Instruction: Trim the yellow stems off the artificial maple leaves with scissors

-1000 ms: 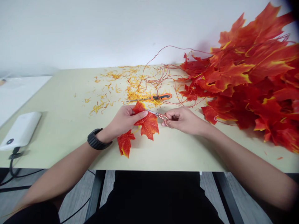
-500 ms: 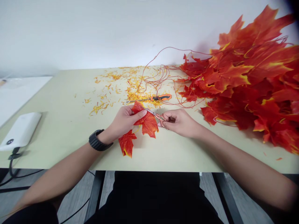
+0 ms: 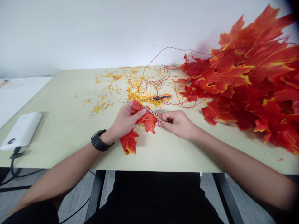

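Between thumb and fingers, my left hand (image 3: pixel 127 117) pinches a red artificial maple leaf (image 3: pixel 148 120) with yellow edges, a little above the table. Part of the leaf is covered by the hand. My right hand (image 3: pixel 176 123) is closed on the handles of small copper-coloured scissors (image 3: pixel 158 117). Their blades lie across the leaf's upper right edge, pointing toward my left thumb. Below the left hand, another red leaf piece (image 3: pixel 129 142) with a yellow tip shows; whether it joins the held leaf I cannot tell.
A heap of red leaves (image 3: pixel 252 84) fills the right side, with loose red cord (image 3: pixel 161 79) trailing from it. Behind my hands lie yellow clippings (image 3: pixel 133 87) and a tool with an orange-black handle (image 3: pixel 163 97). At left stands a white power bank (image 3: pixel 22 130) with a black cable.
The lower leaf piece has turned and risen slightly. The held leaf has tilted a little, and the scissors have shifted slightly along its edge. My left wrist has moved slightly right.
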{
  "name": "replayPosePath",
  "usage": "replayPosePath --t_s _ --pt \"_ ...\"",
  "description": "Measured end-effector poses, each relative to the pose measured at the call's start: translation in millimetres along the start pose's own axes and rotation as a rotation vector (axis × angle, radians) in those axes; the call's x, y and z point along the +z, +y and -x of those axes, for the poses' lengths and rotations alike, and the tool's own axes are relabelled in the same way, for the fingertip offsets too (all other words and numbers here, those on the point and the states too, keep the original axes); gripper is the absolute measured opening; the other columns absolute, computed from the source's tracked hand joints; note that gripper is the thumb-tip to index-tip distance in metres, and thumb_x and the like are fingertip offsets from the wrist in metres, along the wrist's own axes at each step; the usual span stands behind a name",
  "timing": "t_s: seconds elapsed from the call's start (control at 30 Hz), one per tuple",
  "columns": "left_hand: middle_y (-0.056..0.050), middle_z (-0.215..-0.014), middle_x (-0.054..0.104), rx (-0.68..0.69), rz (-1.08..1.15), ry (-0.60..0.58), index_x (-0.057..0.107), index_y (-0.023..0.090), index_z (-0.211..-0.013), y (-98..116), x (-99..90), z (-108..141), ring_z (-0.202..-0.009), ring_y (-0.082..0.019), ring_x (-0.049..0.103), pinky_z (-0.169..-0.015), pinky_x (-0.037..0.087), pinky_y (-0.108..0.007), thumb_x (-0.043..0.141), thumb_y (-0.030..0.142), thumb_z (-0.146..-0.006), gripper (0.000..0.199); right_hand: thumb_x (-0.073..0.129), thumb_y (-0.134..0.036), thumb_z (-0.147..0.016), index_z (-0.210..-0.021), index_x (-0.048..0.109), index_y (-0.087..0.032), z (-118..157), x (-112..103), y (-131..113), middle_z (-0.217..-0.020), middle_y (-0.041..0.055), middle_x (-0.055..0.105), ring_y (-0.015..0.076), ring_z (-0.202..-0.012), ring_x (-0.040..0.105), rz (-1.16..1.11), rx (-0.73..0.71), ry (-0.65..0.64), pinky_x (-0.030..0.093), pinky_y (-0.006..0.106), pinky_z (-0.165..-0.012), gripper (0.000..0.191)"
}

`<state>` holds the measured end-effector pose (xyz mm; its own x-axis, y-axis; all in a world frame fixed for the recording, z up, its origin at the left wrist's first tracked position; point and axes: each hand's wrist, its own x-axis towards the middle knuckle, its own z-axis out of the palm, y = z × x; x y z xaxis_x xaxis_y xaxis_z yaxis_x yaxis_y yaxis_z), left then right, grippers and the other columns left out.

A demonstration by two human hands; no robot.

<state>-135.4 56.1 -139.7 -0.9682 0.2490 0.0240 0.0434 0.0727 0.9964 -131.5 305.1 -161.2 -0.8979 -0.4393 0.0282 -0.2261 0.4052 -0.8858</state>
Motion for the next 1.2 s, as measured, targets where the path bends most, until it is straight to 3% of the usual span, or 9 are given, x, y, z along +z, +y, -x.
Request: replayPosePath --t_s 0.2,0.4,1.2 --pt "0.000 -0.078 0.067 0.089 0.089 0.049 0.063 0.017 -0.090 1 5.8 -2 -0.064 -0.008 0.054 -0.064 0.050 -0.022 0.082 0.054 -0.091 0.041 0.072 -0.050 -0.094 -0.067 0.040 -0.020 0 4 2 -0.066 -0.0027 0.040 0.0096 -0.062 0.034 -0.035 -0.004 0.009 0.026 0.026 -0.057 0.051" --pt "0.001 -0.073 0.064 0.051 0.153 0.082 0.064 0.016 -0.085 -2 2.6 -3 -0.060 -0.008 0.053 -0.057 0.045 -0.022 0.086 0.047 -0.085 0.038 0.071 -0.052 -0.095 -0.067 0.041 -0.020 0 9 5 -0.066 -0.0024 0.039 0.0098 -0.062 0.033 -0.026 -0.021 0.037 0.024 0.027 -0.058 0.052" --pt "0.001 -0.072 0.062 0.086 0.088 0.042 0.064 0.016 -0.085 -2 4.6 -3 -0.061 -0.008 0.051 -0.058 0.043 -0.022 0.085 0.054 -0.087 0.044 0.070 -0.059 -0.095 -0.066 0.044 -0.020 1 11 1 -0.065 -0.0027 0.038 0.0100 -0.062 0.031 -0.002 -0.008 0.030 0.023 0.027 -0.057 0.056"
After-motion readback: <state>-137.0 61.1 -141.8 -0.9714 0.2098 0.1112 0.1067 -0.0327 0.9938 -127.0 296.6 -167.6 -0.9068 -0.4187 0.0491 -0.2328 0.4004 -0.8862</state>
